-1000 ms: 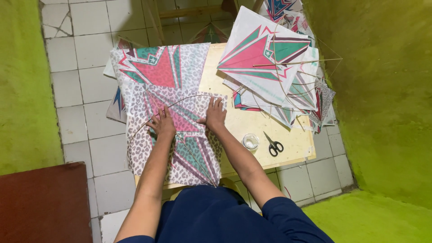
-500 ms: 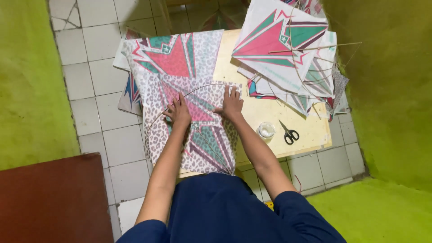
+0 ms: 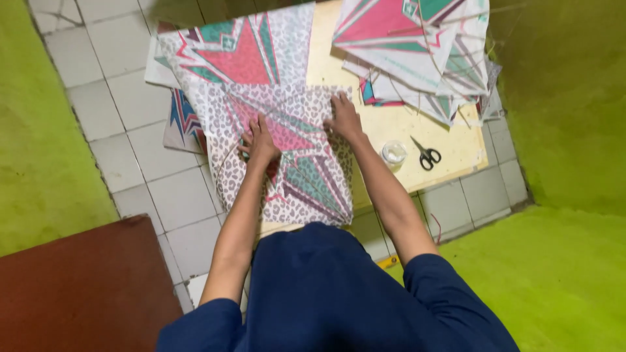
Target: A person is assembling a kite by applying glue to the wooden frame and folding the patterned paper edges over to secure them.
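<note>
You are looking down on a floor of pale grey square ceramic tiles (image 3: 124, 153) with dark grout lines, showing along the left of the low pale yellow wooden work board (image 3: 456, 140) and again below its near right corner. Bright lime-green rough-textured walls (image 3: 567, 98) close the space in on the right, with the same green surface (image 3: 39, 176) running down the left edge of your view. At the lower left sits a dark reddish-brown wooden tabletop (image 3: 78, 287), its corner reaching onto the tiles. Light is even and soft, with only a faint shadow along the green wall at the upper right.
</note>
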